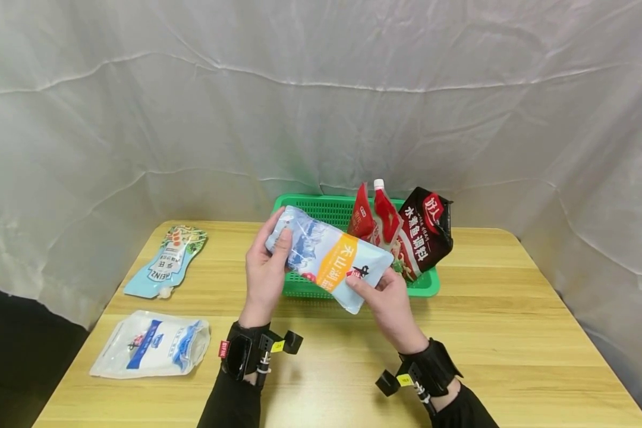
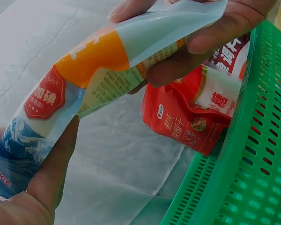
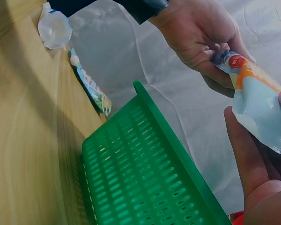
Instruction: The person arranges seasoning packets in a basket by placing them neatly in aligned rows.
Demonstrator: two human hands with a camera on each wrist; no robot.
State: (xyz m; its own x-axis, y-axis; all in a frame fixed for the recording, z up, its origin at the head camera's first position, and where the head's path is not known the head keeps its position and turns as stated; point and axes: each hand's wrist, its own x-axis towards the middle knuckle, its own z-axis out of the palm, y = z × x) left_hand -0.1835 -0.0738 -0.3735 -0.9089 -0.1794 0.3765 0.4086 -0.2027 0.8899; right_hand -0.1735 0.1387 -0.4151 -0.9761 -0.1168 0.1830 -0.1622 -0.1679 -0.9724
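Note:
Both hands hold a light blue pouch (image 1: 329, 255) with an orange band, lifted above the near edge of the green basket (image 1: 430, 288). My left hand (image 1: 267, 267) grips its upper left end, thumb on the front. My right hand (image 1: 387, 294) pinches the lower right end. The left wrist view shows the pouch (image 2: 84, 79) close up between my left thumb and the right hand's fingers (image 2: 215, 35). In the right wrist view the pouch (image 3: 262, 103) runs from my right hand to the left hand (image 3: 201, 35).
In the basket stand two red spouted pouches (image 1: 374, 217) and a dark sachet (image 1: 425, 235). On the wooden table (image 1: 513, 333) at the left lie a Heinz pouch (image 1: 168, 261) and a white and blue bag (image 1: 152, 345). White cloth hangs behind.

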